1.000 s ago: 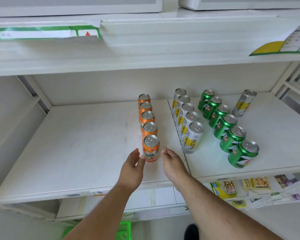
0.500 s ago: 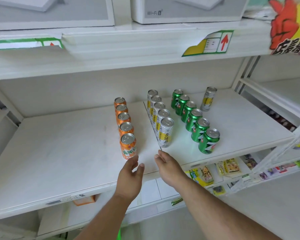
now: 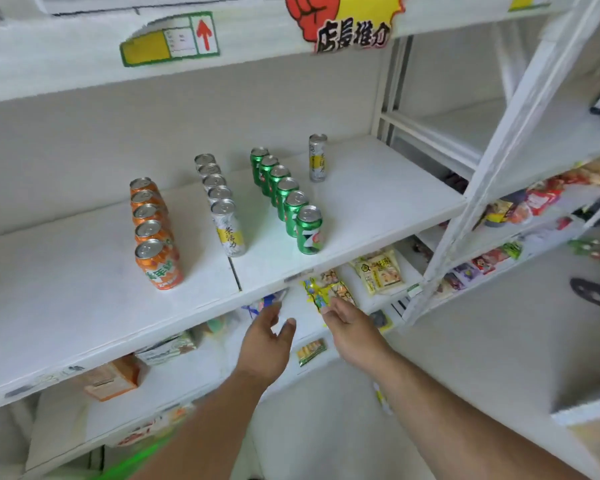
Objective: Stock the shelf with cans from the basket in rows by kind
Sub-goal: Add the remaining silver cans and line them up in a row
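On the white shelf (image 3: 66,299) stand three rows of cans running front to back: orange cans (image 3: 158,259) at the left, silver-and-yellow cans (image 3: 227,228) in the middle, green cans (image 3: 308,230) to the right. One more silver-and-yellow can (image 3: 317,158) stands alone behind the green row. My left hand (image 3: 267,344) and my right hand (image 3: 352,327) hang below the shelf's front edge, both empty with fingers apart. A green blur (image 3: 136,455) at the bottom may be the basket.
The lower shelf (image 3: 302,323) holds snack packets (image 3: 378,270) and an orange box (image 3: 110,379). A white upright post (image 3: 499,161) divides this bay from another shelf unit with packets at the right. Someone's dark shoe (image 3: 596,294) is at the right edge.
Both hands have drawn back from the front orange can and dropped below the shelf edge. The view has swung to the right, showing the neighbouring shelf unit.
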A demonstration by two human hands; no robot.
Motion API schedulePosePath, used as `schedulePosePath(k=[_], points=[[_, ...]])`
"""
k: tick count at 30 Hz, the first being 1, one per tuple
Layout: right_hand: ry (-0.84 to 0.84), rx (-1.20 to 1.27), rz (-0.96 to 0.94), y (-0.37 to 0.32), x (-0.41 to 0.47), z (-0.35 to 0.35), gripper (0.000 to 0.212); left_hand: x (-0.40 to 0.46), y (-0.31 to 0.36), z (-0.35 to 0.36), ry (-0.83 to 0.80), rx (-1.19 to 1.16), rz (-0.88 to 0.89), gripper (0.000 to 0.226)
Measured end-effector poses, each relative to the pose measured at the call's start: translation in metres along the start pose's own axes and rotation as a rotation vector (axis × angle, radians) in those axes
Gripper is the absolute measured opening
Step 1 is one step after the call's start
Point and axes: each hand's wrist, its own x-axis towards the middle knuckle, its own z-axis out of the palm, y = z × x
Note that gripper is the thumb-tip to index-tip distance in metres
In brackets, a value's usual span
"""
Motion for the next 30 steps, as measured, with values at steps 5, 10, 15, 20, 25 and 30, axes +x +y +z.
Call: schedulePosePath(k=[5, 10, 15, 20, 25, 30], points=[[0.062, -0.072, 0.145, 0.079, -0.044, -0.068, 0.043, -0.036, -0.003, 0.063, -0.145, 0.124, -0.061, 0.057], [0.172, -0.114, 0.356, 0.141, -0.072, -0.115, 0.048, -0.055, -0.008, 0.103, -0.23, 0.218, -0.104, 0.06], [0.209, -0.099, 0.448, 0.169, -0.079, -0.129, 0.04, -0.046, -0.014, 0.128, -0.299, 0.248, -0.148, 0.064], [0.166, -0.171, 0.499, 0.172, -0.065, -0.139, 0.048, -0.015, -0.019, 0.152, -0.361, 0.197, -0.207, 0.067], [0.12, -0.265, 0.544, 0.174, -0.035, -0.151, 0.049, 0.012, -0.033, 0.177, -0.414, 0.145, -0.276, 0.069], [0.069, -0.341, 0.545, 0.172, -0.001, -0.152, 0.047, 0.037, -0.039, 0.187, -0.432, 0.163, -0.327, 0.071]])
